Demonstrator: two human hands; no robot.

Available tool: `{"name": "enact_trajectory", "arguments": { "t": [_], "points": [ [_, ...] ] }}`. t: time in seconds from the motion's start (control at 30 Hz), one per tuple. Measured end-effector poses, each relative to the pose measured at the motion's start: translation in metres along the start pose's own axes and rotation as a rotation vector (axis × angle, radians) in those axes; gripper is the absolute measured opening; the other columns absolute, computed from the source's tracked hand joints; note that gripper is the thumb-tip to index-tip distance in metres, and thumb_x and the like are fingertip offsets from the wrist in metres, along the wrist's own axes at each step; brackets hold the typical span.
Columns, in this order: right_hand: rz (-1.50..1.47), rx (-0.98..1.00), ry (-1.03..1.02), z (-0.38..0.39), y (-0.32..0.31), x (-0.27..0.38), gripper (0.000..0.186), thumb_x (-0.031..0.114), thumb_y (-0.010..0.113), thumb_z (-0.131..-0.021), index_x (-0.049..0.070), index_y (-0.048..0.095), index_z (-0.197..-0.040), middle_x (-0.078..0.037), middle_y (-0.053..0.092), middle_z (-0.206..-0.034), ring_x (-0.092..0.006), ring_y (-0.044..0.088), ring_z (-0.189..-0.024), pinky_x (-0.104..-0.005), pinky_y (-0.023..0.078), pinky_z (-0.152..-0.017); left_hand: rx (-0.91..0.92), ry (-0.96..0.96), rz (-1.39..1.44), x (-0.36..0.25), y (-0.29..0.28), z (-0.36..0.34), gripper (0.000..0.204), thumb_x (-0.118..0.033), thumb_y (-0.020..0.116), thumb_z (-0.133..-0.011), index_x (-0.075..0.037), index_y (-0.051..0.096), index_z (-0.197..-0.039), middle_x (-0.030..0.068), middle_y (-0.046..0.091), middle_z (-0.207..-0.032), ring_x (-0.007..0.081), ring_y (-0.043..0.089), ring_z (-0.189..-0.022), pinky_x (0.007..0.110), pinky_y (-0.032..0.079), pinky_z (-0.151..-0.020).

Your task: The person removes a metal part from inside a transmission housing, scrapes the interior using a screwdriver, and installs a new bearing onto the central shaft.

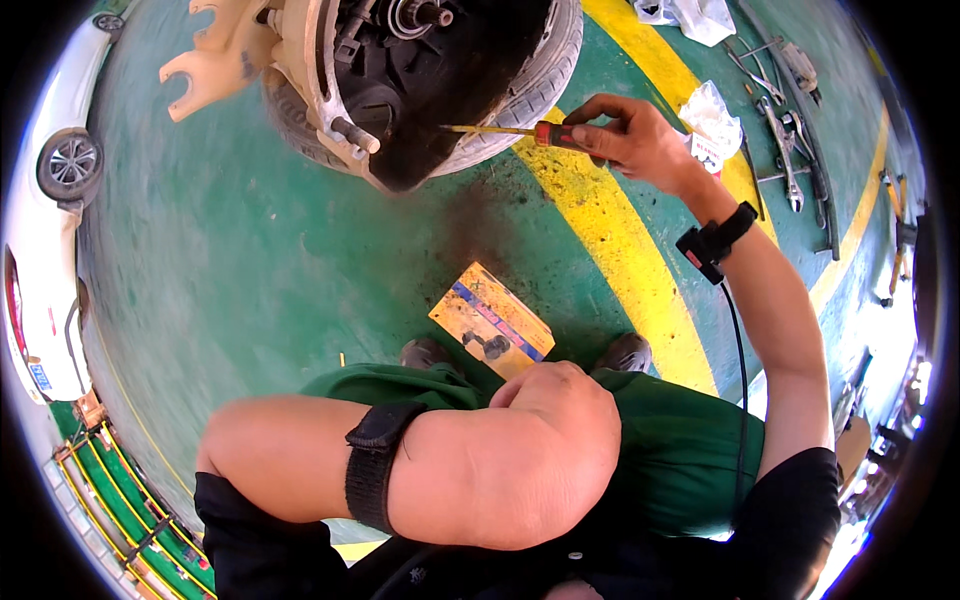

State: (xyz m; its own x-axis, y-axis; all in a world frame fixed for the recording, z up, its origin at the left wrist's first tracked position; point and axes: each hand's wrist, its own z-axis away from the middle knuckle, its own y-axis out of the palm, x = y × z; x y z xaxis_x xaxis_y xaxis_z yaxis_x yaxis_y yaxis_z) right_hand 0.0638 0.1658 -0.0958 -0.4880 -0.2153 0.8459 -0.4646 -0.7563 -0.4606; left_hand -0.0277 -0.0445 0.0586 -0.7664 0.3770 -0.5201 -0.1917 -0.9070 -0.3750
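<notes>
Above centre, we note a dark housing (410, 155) within the outline of a tyre (555, 75). Below, the left hand (510, 455) is curled, well apart from the right hand (640, 145); we cannot tell whether it holds anything. Rightward, the screwdriver (550, 134), clamped in the right, points at the housing, contact unclear. We judge that single-handed, off-axis pressure could make it skid.

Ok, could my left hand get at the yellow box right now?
Probably, yes: I see nothing blocking the way from your left hand to the box on the floor. Its fingers are mostly hidden, though, so I can't tell if that hand is empty.
</notes>
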Motion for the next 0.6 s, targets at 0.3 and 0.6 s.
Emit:
{"name": "enact_trajectory", "arguments": {
  "t": [0.3, 0.6],
  "points": [
    [-0.151, 0.069, 0.063, 0.017, 0.011, -0.010, 0.032, 0.029, 0.075, -0.096, 0.003, 0.070, -0.114, -0.003, 0.069, -0.076, -0.0076, 0.061, -0.067, -0.0273, 0.050, -0.062, 0.000, 0.003, -0.026, -0.006, 0.002, -0.001, 0.033, -0.015, 0.073, -0.079, -0.001, 0.074, -0.108, 0.0136, 0.072, -0.101, 0.0263, 0.070, -0.099, 0.037, 0.057, -0.077],
    [0.040, -0.060, -0.049, 0.024, 0.016, 0.006, 0.031, 0.026, 0.074, -0.097, -0.001, 0.069, -0.111, -0.005, 0.072, -0.083, -0.0076, 0.063, -0.072, -0.0272, 0.051, -0.066, 0.003, -0.019, -0.054, -0.008, 0.002, 0.005, 0.039, -0.017, 0.075, -0.078, 0.002, 0.073, -0.111, 0.0146, 0.071, -0.106, 0.0273, 0.068, -0.102, 0.042, 0.059, -0.061]
  ]
}}
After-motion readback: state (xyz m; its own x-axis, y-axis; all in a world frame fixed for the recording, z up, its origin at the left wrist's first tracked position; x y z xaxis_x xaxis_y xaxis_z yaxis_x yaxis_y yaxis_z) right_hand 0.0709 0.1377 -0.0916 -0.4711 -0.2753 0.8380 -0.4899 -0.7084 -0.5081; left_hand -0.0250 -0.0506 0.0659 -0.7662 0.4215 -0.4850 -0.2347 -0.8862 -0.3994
